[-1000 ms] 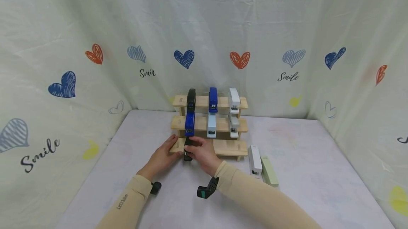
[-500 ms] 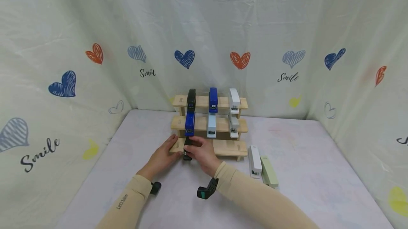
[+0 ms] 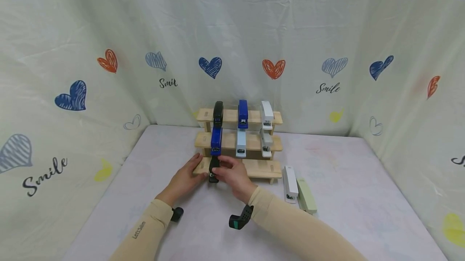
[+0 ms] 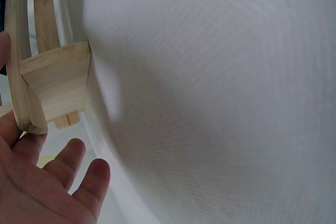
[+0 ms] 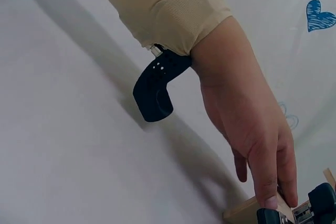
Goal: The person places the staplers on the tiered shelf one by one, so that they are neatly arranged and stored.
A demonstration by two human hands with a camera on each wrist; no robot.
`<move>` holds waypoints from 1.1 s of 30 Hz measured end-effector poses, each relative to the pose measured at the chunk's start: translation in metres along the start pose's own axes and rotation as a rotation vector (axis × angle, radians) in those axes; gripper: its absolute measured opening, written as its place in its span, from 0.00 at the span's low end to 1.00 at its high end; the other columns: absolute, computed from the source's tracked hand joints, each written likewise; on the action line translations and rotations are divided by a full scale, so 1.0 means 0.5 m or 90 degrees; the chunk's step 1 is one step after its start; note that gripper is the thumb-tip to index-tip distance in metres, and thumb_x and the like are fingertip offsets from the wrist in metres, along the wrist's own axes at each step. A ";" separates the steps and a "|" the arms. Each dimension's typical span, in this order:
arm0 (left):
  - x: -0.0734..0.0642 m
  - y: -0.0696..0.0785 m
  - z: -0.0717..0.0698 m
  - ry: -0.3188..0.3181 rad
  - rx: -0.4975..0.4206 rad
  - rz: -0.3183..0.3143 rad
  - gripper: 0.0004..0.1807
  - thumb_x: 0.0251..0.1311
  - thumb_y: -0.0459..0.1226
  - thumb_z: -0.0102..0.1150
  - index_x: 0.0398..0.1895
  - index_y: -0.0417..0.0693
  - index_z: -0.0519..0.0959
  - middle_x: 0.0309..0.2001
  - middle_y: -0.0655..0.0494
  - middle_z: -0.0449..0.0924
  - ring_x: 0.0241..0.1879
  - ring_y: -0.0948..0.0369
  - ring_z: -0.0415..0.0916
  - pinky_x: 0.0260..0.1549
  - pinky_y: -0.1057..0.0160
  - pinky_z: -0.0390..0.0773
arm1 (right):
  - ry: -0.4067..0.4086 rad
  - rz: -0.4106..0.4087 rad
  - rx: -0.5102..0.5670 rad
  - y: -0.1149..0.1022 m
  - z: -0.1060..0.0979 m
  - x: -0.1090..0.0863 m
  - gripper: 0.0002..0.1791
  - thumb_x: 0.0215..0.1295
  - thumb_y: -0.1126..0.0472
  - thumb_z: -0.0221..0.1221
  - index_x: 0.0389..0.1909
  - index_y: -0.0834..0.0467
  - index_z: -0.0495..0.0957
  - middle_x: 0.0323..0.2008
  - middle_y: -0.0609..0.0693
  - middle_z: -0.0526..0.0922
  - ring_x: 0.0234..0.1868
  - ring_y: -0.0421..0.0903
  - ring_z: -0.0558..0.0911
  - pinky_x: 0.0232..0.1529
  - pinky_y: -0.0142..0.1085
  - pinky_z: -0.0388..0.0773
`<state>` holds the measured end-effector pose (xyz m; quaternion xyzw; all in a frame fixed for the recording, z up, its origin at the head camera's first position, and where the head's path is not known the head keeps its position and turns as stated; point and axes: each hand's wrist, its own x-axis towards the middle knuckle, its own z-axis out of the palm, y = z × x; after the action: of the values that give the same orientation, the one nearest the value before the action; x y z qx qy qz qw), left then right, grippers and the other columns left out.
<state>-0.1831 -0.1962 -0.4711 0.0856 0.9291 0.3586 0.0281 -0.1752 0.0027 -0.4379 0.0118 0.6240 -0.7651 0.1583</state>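
A black stapler [image 3: 214,169] rests at the left of the bottom board of a three-tier wooden rack [image 3: 261,168]. My right hand [image 3: 235,177] is at the stapler's right side, with the thumb tip beside it and the fingers loosely bent; in the right wrist view its fingertips [image 5: 270,202] are close to the black stapler. The left end of the bottom board is held by my left hand [image 3: 184,181]. In the left wrist view, the thumb and index finger of that hand [image 4: 42,182] lie about the board's end, and other fingers stay off it.
On the top tier sit black [image 3: 218,113], blue [image 3: 243,113] and white [image 3: 267,113] staplers. Blue [image 3: 216,140], light blue [image 3: 241,142] and grey [image 3: 266,142] ones fill the middle tier. A white stapler [image 3: 290,183] and a green one [image 3: 306,195] lie right of the rack.
My right hand has shifted slightly right, off the black stapler's top, and more of the stapler shows. The left hand has stayed put on the rack.
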 end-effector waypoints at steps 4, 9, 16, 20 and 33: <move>0.000 -0.002 0.002 0.000 0.008 -0.002 0.40 0.68 0.46 0.62 0.77 0.41 0.57 0.78 0.45 0.50 0.75 0.45 0.49 0.69 0.43 0.55 | -0.027 0.000 -0.028 -0.012 -0.018 -0.022 0.30 0.61 0.71 0.65 0.65 0.66 0.72 0.62 0.66 0.69 0.47 0.48 0.81 0.52 0.43 0.81; 0.001 -0.004 0.003 0.002 0.011 0.000 0.40 0.68 0.46 0.62 0.77 0.41 0.58 0.78 0.45 0.50 0.74 0.44 0.50 0.69 0.43 0.55 | -0.068 -0.017 -0.119 -0.044 -0.055 -0.059 0.29 0.62 0.68 0.66 0.65 0.63 0.73 0.63 0.64 0.70 0.53 0.53 0.80 0.51 0.41 0.81; 0.002 -0.001 0.002 0.000 0.013 0.007 0.40 0.68 0.46 0.62 0.77 0.40 0.57 0.78 0.44 0.49 0.74 0.43 0.49 0.69 0.42 0.55 | -0.058 -0.045 -0.256 -0.103 -0.154 -0.100 0.28 0.61 0.67 0.67 0.64 0.57 0.75 0.62 0.58 0.74 0.62 0.60 0.74 0.53 0.44 0.80; 0.002 -0.002 0.002 0.001 0.015 0.010 0.41 0.68 0.46 0.62 0.77 0.40 0.57 0.78 0.43 0.49 0.74 0.43 0.49 0.69 0.42 0.55 | -0.015 -0.054 -0.324 -0.126 -0.236 -0.122 0.29 0.63 0.67 0.65 0.65 0.58 0.74 0.63 0.58 0.73 0.62 0.58 0.74 0.55 0.45 0.79; 0.002 -0.005 0.003 -0.002 0.012 0.002 0.41 0.67 0.46 0.62 0.77 0.41 0.57 0.78 0.45 0.50 0.74 0.44 0.50 0.69 0.42 0.56 | 0.105 -0.012 -0.429 -0.102 -0.458 -0.174 0.35 0.67 0.59 0.65 0.71 0.64 0.64 0.67 0.67 0.66 0.64 0.62 0.71 0.55 0.47 0.79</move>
<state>-0.1841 -0.1970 -0.4739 0.0878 0.9324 0.3496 0.0278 -0.1471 0.2508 -0.4211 0.0150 0.8525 -0.5139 0.0949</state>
